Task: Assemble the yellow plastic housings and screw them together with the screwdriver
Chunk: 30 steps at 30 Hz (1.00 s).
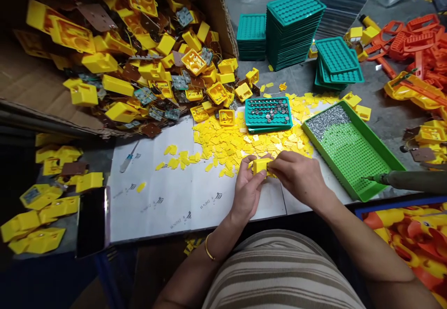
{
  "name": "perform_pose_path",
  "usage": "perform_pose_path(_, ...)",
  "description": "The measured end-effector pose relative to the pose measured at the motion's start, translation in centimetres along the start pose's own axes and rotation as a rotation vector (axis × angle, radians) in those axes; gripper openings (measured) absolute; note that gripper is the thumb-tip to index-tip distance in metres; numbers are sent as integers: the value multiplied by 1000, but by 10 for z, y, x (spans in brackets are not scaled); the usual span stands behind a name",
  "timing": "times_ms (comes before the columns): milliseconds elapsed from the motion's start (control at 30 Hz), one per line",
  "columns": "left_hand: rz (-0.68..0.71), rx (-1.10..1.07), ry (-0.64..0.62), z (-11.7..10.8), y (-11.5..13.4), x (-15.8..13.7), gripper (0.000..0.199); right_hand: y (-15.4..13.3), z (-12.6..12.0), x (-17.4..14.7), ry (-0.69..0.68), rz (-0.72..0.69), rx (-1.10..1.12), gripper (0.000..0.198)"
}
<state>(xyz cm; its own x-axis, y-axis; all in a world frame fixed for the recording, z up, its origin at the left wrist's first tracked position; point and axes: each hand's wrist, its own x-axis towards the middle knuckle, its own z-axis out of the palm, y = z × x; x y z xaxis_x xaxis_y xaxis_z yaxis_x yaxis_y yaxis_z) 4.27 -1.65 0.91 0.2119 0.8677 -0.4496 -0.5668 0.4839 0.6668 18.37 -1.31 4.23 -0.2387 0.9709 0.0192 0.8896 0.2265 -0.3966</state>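
A small yellow plastic box [260,165] is gripped in my left hand [246,190], with the thumb across its near face. My right hand [296,174] pinches at the box's right side; whatever its fingertips hold is hidden. Just beyond both hands, flat yellow plastic pieces [223,146] lie scattered over the white paper. On top of them sits a teal tray [249,125] with several small round metal button cells [270,113]. To the right is a green perforated tray [352,155] with a heap of small silvery screws [330,118] at its far end.
A cardboard box [221,16] overflows with yellow housings and circuit boards at left. Teal trays [289,30] are stacked at the back. An electric screwdriver [412,180] reaches in over the green tray. Orange parts [415,43], a phone [91,223] and a blue-handled screwdriver [127,160] lie around.
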Motion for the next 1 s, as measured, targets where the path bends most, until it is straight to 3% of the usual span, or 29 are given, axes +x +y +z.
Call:
perform_pose_path(100, -70, -59, 12, -4, 3, 4, 40, 0, 4, -3, 34, -118, -62, 21)
perform_pose_path(200, -106, -153, 39, -7, 7, 10, 39, 11, 3, 9, 75, -217, 185, 23)
perform_pose_path(267, -105, -193, 37, -7, 9, 12, 37, 21, 0, 28, 166, -171, 300, 24)
perform_pose_path(367, -91, -172, 18, -6, 12, 14, 34, 37, -4, 64, 282, -1, 160, 26)
perform_pose_path(467, -76, -105, 41, -6, 15, 14, 33, 46, -3, 90, 166, 30, -30, 26)
perform_pose_path(600, -81, -62, 73, -9, 18, 16, 34, 49, 1, 100, 15, -17, -169, 28)
perform_pose_path(800, -104, -91, 60, -10, 20, 20, 38, 53, -5, 101, -3, 12, -153, 23)
perform_pose_path(867, -105, -108, 47, -9, 21, 19, 38, 51, -9, 95, 50, 18, -41, 18)
perform_pose_path(1000, -90, -101, 78, -8, 19, 18, 34, 37, -7, 65, 136, 4, 439, 12)
